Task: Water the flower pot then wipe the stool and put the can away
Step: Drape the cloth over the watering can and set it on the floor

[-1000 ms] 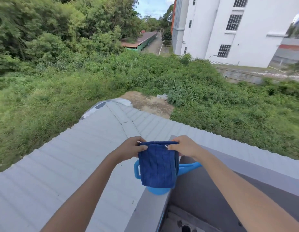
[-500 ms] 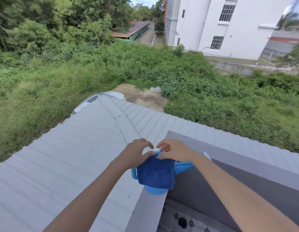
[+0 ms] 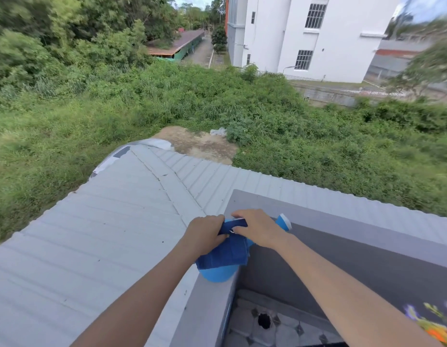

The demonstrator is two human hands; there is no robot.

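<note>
Standing behind the person's shoulder, I take it in from the left: the corrugated roof (image 3: 97, 221) falls away below the grey parapet ledge (image 3: 207, 304). The left hand (image 3: 204, 234) has its fingers curled tight on one end of the dark blue cloth (image 3: 225, 254). That cloth drapes over the light blue watering can (image 3: 218, 274), which sits on the ledge corner, probably its storage spot. The right hand (image 3: 257, 231) presses the cloth's other end down with bent fingers, seemingly to tuck it. Further right, the can's spout (image 3: 285, 221) juts out; flowers (image 3: 435, 324) blur at the corner.
</note>
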